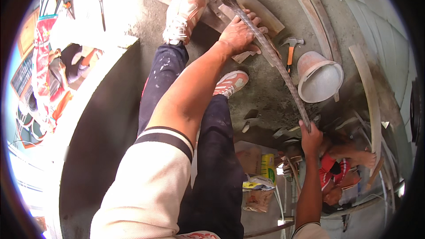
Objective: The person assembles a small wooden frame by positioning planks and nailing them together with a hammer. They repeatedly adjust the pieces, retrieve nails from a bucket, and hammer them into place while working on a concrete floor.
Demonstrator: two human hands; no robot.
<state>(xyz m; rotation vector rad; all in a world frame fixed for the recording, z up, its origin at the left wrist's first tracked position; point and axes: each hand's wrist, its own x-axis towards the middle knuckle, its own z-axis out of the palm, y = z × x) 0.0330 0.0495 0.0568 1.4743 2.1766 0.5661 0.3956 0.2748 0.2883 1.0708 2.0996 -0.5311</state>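
A long, ribbed metal pry bar (279,68) slants across the view. Its forked end lies against short wooden boards (228,11) on the floor in front of my shoes. My right hand (311,137) is closed around the bar's near end. My left hand (241,33) is down at the boards, its fingers curled over a piece of wood beneath the bar; the bar partly hides them. A claw hammer (290,57) with an orange handle lies just right of the boards. Beside it, a dusty whitish bucket (319,79) is tipped on its side.
Long curved wooden strips (310,13) lie at the far right. A paler curved strip (369,97) is nearer, by another person (334,170) in red at lower right. Bags (261,183) sit by my legs. An opening edge (93,93) drops away left, with people below.
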